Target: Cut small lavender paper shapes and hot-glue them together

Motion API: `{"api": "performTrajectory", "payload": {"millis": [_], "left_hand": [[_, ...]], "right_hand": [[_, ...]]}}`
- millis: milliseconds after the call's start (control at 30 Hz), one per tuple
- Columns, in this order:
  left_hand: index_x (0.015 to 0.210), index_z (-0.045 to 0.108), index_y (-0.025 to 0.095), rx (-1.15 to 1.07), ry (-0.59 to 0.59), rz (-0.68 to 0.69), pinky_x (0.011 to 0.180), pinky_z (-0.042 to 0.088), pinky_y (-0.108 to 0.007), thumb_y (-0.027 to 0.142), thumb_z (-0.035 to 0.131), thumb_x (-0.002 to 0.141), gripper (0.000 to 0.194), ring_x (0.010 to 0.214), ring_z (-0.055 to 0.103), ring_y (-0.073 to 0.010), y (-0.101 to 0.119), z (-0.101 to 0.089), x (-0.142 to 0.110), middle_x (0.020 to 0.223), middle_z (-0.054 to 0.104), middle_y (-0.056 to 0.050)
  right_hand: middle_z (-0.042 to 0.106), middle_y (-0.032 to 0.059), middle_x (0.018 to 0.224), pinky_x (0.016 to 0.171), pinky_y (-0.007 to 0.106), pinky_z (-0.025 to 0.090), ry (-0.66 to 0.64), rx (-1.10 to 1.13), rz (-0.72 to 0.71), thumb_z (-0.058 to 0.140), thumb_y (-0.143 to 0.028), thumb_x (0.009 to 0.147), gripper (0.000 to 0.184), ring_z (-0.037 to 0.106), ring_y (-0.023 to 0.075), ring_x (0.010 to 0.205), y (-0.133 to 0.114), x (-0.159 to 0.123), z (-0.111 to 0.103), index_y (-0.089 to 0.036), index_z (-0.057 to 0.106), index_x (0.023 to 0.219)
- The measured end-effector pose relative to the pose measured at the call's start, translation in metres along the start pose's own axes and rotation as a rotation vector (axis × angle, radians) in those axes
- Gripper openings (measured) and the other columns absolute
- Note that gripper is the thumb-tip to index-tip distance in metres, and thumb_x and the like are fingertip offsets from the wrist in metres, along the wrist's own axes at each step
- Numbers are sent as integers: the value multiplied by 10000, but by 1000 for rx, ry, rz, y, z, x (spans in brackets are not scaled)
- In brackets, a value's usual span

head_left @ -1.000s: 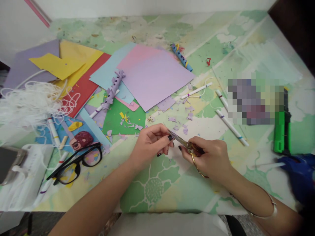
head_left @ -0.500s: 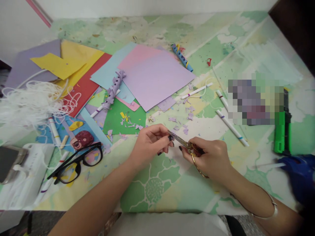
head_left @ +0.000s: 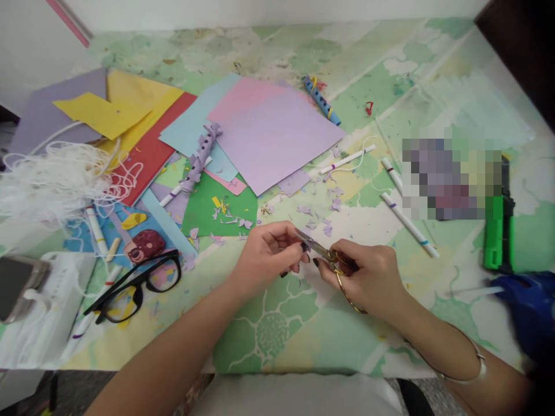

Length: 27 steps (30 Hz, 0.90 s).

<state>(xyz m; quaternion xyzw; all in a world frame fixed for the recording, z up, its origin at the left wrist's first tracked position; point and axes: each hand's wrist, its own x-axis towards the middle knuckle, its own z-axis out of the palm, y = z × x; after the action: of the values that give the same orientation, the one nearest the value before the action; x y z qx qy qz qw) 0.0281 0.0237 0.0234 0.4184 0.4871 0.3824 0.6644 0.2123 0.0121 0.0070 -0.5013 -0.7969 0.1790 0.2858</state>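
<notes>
My right hand (head_left: 368, 280) grips a pair of scissors (head_left: 323, 249) with gold-coloured handles, its blades pointing up and left. The blade tips reach the fingertips of my left hand (head_left: 273, 251). Those fingers are pinched together, and whatever small piece they hold is too hidden to name. Purple paper scraps (head_left: 310, 222) lie on the table just beyond both hands. A large lilac paper sheet (head_left: 277, 138) rests farther back, over pink and light blue sheets.
Black-framed glasses (head_left: 134, 286), tangled white string (head_left: 65, 179) and a power strip (head_left: 65, 289) lie at the left. Several markers (head_left: 410, 225) are scattered about. A purple-wrapped roll (head_left: 202, 159) leans across the papers. A blue glue gun (head_left: 529, 306) and a green tool (head_left: 498, 231) are at the right.
Both hands stay in nearly the same place. My left fingers have shifted slightly right and down against the scissor blades.
</notes>
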Motion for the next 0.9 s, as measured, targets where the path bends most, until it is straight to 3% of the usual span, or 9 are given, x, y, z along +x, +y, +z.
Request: {"api": "performTrajectory", "payload": {"millis": [900], "left_hand": [[672,607,128,-26,80,71,395,427,-122,76,605,703,61,422,543,-39,-1,-1,1,536,640,30]], "right_hand": [[371,-85,428,412,159,288,12,14,16,664,-228,732,246,333,33,386,4,2,-4,-173,507,551]]}}
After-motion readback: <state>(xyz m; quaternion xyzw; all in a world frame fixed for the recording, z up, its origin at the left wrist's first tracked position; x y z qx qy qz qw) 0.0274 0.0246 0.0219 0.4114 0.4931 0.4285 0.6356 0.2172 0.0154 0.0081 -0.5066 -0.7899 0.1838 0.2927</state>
